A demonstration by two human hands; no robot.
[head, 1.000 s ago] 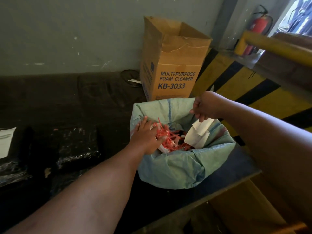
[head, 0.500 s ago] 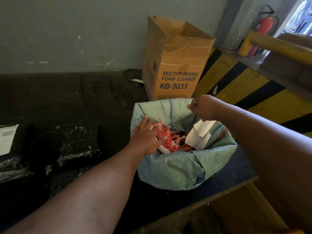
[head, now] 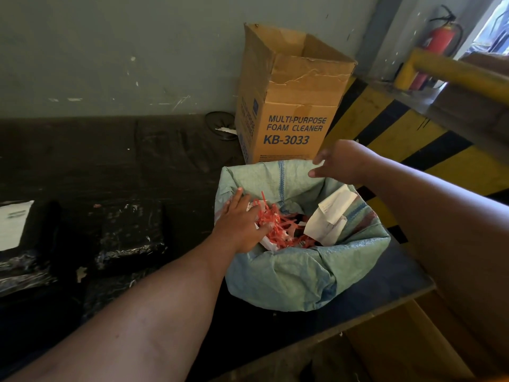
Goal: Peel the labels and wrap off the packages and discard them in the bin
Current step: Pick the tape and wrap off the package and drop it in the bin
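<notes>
Fingers of my right hand (head: 337, 164) are loosely spread above the bin's (head: 303, 274) far rim, pinching nothing; the white label (head: 329, 216) lies inside against the liner. Left hand (head: 239, 221) presses flat, fingers straight, on the red scraps (head: 275, 224). Recommendation: keep that press firm so the waste packs down and the label cannot ride out over the edge. Black wrapped packages (head: 129, 230) sit on the dark bench to the left; their wrap and edges are hard to make out, and one white label (head: 12, 224) is cut off.
</notes>
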